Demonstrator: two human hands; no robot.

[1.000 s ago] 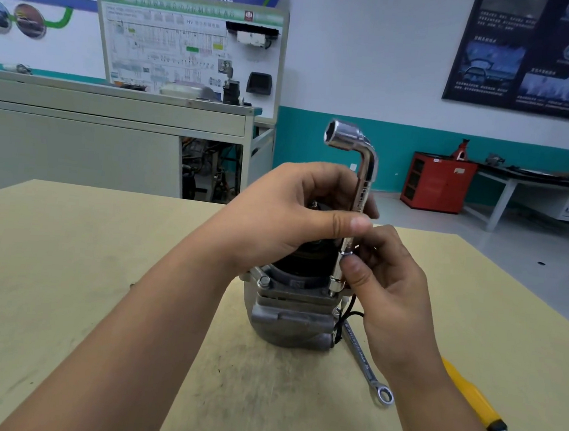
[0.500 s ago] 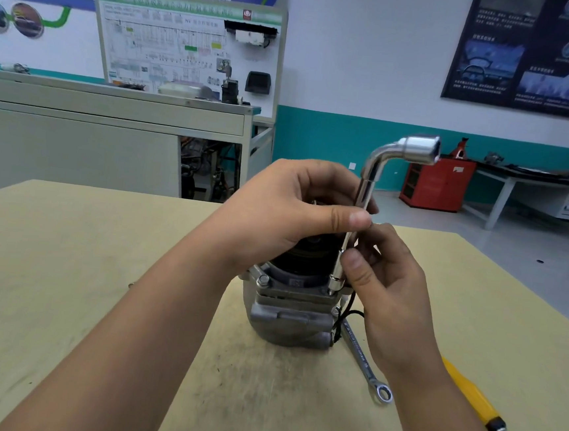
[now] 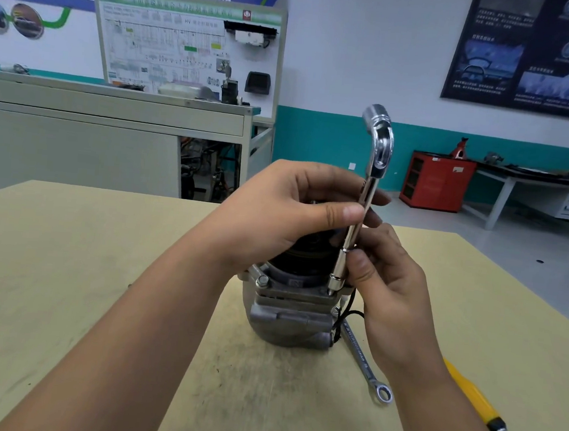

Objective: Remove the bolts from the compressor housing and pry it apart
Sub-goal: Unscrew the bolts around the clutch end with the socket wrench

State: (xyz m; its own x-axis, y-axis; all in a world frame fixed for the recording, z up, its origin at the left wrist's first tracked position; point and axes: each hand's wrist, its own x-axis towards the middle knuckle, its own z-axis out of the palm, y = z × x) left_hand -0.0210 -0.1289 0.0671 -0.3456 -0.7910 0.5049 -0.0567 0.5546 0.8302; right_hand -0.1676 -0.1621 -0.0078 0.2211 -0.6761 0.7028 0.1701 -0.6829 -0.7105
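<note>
Left hand (image 3: 276,214): grip pinching the mid-shaft of the L-shaped socket wrench (image 3: 363,201) between thumb and fingers. Right hand (image 3: 389,293): grip pinching the lower socket barrel. The wrench stands near upright, its lower socket seated on the right front corner of the compressor housing (image 3: 288,315), mid-surface (image 3: 65,265). A bolt (image 3: 262,279) shows at the left corner. A ring spanner (image 3: 363,363) and a yellow-handled tool (image 3: 470,393) lie to the right.

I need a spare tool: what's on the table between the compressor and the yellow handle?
In the head view, a ring wrench lies flat between the compressor and the yellow handle.
</note>
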